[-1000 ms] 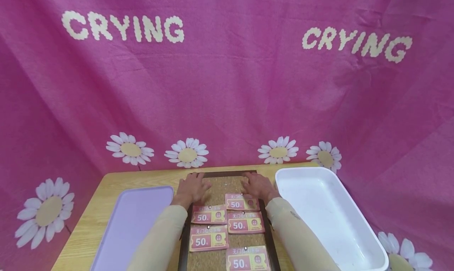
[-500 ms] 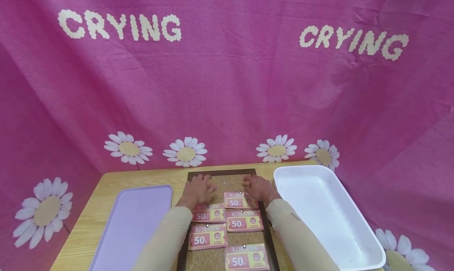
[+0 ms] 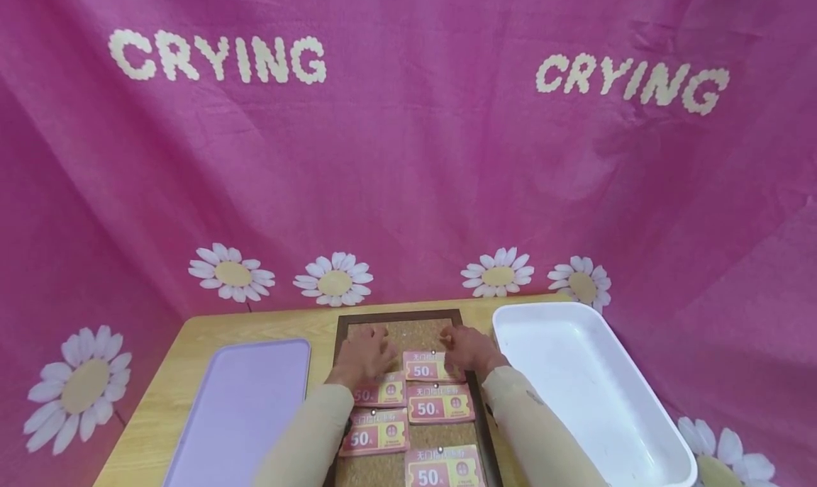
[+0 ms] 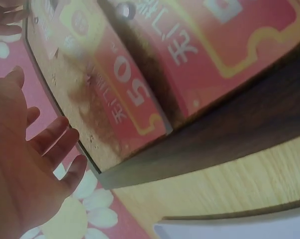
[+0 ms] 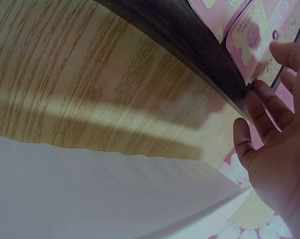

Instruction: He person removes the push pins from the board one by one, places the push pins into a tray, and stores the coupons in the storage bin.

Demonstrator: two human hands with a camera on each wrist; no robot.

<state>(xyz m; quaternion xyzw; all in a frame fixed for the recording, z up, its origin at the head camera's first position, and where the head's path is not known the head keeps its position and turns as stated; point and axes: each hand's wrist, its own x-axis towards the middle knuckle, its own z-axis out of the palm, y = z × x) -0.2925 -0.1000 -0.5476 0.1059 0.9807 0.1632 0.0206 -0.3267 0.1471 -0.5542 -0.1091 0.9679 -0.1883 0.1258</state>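
Note:
A cork board (image 3: 424, 329) in a dark brown frame lies on the table. Several pink and yellow coupons, each printed with 50, are held to it by small pins; one is the upper right coupon (image 3: 421, 370). My left hand (image 3: 367, 352) hovers over the board's upper left, fingers loosely bent and holding nothing, partly covering the upper left coupon (image 3: 391, 391). In the left wrist view its palm and spread fingers show beside the board. My right hand (image 3: 471, 349) is over the frame's right side, overlapping the upper right coupon. In the right wrist view its relaxed fingers hold nothing.
A purple tray (image 3: 242, 409) lies left of the board. To the right stands a deep white tub (image 3: 581, 388), close beside the right forearm. The wooden table (image 3: 268, 325) backs onto a pink curtain (image 3: 408, 154) with daisies.
My left hand has shifted right, off the frame's left corner and further over the board, and a little nearer. The right hand has drawn slightly nearer. The coupons keep their places.

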